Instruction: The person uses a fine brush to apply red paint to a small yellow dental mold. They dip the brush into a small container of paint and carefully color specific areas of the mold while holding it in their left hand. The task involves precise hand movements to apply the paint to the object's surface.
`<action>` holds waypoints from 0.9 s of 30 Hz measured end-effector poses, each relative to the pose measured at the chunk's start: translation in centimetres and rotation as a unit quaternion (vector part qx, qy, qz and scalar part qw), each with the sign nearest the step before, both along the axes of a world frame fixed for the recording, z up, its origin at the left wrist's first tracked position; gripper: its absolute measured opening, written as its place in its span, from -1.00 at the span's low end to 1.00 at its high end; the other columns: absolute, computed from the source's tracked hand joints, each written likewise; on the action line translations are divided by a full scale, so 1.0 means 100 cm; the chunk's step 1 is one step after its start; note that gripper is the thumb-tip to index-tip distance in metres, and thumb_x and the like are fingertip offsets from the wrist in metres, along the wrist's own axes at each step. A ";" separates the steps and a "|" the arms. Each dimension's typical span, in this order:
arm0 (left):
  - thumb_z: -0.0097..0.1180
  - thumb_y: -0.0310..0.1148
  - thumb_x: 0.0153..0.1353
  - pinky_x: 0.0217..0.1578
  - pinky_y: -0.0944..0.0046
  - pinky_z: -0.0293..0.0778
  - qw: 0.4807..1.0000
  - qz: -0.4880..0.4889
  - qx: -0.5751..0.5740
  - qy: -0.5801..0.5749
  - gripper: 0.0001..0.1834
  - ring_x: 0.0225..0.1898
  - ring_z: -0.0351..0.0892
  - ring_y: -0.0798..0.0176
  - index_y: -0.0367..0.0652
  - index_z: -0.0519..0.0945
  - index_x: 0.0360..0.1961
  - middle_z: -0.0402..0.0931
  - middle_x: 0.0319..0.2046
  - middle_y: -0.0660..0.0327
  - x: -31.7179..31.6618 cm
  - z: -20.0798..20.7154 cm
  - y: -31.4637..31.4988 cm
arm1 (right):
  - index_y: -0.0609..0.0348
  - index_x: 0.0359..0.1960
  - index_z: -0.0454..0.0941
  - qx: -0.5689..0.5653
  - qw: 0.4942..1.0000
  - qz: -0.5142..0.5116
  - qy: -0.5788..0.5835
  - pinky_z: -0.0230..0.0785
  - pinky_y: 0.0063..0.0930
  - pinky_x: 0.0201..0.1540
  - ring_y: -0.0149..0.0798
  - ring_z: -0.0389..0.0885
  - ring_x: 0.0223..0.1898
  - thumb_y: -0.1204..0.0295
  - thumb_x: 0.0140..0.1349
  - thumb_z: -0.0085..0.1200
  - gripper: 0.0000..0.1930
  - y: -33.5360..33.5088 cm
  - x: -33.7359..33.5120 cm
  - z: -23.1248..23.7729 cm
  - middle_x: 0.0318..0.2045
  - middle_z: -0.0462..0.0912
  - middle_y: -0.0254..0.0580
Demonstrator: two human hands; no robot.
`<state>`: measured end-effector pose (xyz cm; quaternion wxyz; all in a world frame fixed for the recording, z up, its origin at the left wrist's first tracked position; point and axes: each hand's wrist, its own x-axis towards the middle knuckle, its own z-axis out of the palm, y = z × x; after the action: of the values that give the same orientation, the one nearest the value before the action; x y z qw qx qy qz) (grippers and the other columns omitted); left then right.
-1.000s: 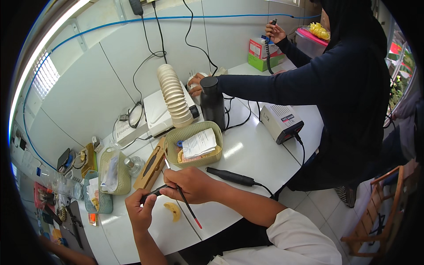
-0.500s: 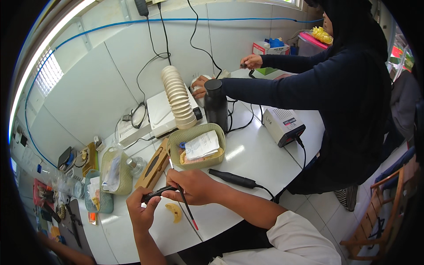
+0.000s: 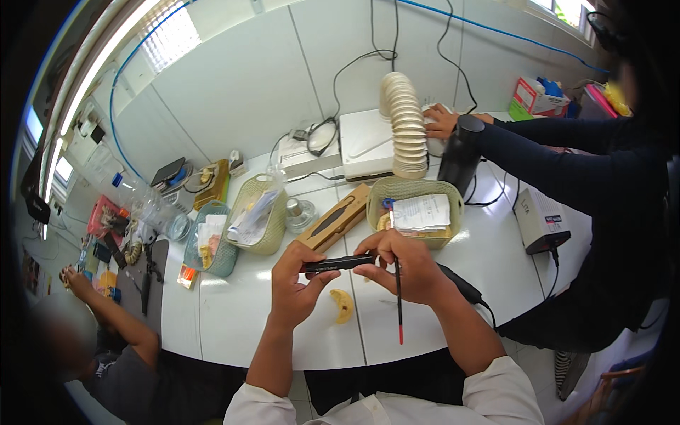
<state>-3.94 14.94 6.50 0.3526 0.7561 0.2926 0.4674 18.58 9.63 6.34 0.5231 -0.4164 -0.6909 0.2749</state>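
In front of me, my left hand (image 3: pixel 295 285) is closed round one end of a slim black stick (image 3: pixel 336 264) with pale print, perhaps a marker; I cannot make out its exact kind. The fingers of my right hand (image 3: pixel 412 268) pinch its other end. That same hand also holds a thin brush-like tool (image 3: pixel 399 304), whose dark handle ends in red and points toward me. Below the hands lies a yellowish, crescent-shaped dental cast (image 3: pixel 341 306) on the white table (image 3: pixel 283 347). A black handpiece (image 3: pixel 460 285) with a cord rests beside my right wrist.
Ahead stand an olive basket (image 3: pixel 418 190) with papers, an open cardboard box (image 3: pixel 333 218), a glass jar (image 3: pixel 300 214) and a black bottle (image 3: pixel 460 154). More baskets (image 3: pixel 255 212) sit left. A co-worker's dark sleeve (image 3: pixel 559 156) reaches in from the right; another person (image 3: pixel 120 354) sits left.
The view has swung left, so the table appears further right. My hands have turned the black stick nearly level and its side shows more. The co-worker's raised hand has come down toward the table.
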 end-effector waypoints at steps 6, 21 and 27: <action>0.47 -0.57 0.02 -0.37 0.40 0.52 0.999 -0.006 0.031 0.012 -0.67 -0.35 0.52 0.38 -0.24 0.55 -0.24 0.47 -0.32 0.21 -0.003 0.001 -0.002 | 0.10 -0.45 0.21 0.048 0.998 -0.026 0.028 0.38 -0.38 -0.41 -0.24 0.53 -0.48 0.29 0.24 0.34 -0.56 0.001 -0.011 0.008 -0.32 0.68 -0.18; 0.46 -0.39 0.10 -0.25 0.40 0.48 0.999 -0.005 0.050 0.011 -0.68 -0.30 0.49 0.35 -0.27 0.54 -0.25 0.41 -0.28 0.19 0.005 0.001 -0.003 | 0.13 -0.41 0.32 0.030 0.994 -0.047 -0.098 0.33 -0.23 -0.44 -0.02 0.50 -0.53 0.12 0.33 0.20 -0.60 -0.004 -0.006 0.007 -0.53 0.54 -0.08; 0.49 -0.39 0.04 -0.32 0.38 0.49 0.980 0.073 0.179 0.038 -0.66 -0.32 0.51 0.28 -0.24 0.58 -0.24 0.46 -0.29 0.17 0.001 -0.011 -0.021 | 0.11 -0.45 0.27 -0.055 0.998 0.025 -0.021 0.28 -0.33 -0.55 -0.08 0.48 -0.65 0.10 0.37 0.16 -0.57 -0.002 -0.014 0.005 -0.67 0.52 -0.18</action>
<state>-3.80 12.84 5.35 0.1652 0.8011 0.2716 0.5072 17.17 9.45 6.81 0.4779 -0.4332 -0.6955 0.3166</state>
